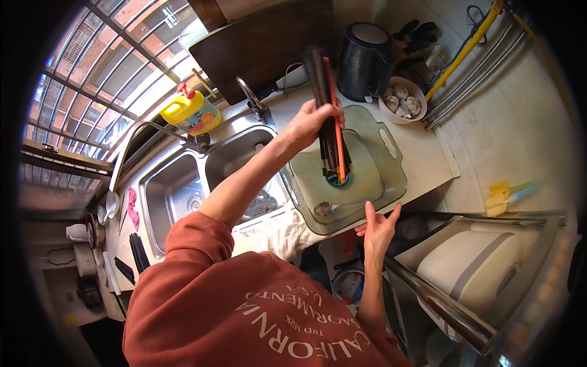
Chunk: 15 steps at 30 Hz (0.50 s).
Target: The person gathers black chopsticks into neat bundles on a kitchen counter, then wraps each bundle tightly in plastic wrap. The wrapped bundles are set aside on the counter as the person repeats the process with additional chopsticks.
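Observation:
My left hand [316, 119] grips a bundle of dark chopsticks [326, 142] with orange-red ones [338, 147] among them. The bundle stands nearly upright over a translucent green plastic tray [395, 176], its far end blurred. At its lower end shows a small round teal piece [338, 180]; whether the chopsticks touch it I cannot tell. A metal spoon [324, 208] lies in the tray near the front edge, its handle towards my right hand [378, 227]. That hand is at the tray's front right edge, fingers apart, holding nothing.
Left of the tray is a double steel sink [172, 192] with a faucet [250, 98]; a cloth [279, 236] lies at its front. Behind stand a black kettle [364, 59], a bowl of garlic [402, 102] and a yellow detergent bottle [190, 112]. An open metal rack [440, 303] is at right.

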Available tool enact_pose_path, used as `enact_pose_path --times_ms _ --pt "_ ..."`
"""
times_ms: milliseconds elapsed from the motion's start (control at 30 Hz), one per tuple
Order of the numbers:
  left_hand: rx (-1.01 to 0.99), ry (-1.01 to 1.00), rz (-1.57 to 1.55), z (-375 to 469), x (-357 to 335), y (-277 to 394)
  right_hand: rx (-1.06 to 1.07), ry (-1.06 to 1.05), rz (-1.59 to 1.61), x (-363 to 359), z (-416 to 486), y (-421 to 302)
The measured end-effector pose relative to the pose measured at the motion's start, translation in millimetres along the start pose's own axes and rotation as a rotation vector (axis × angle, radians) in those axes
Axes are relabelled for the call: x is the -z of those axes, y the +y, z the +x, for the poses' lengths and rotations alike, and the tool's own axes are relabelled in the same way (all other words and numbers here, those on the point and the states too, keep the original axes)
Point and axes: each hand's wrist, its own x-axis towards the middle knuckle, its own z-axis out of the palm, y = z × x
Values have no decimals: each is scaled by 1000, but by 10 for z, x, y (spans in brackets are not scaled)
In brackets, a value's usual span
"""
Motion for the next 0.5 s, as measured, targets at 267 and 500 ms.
enact_pose_path --times_ms 267,500 --pt "-128 81 -781 -777 361 232 123 115 -349 441 470 -33" --pt "-172 271 -792 -1771 928 73 27 441 -552 957 962 326"
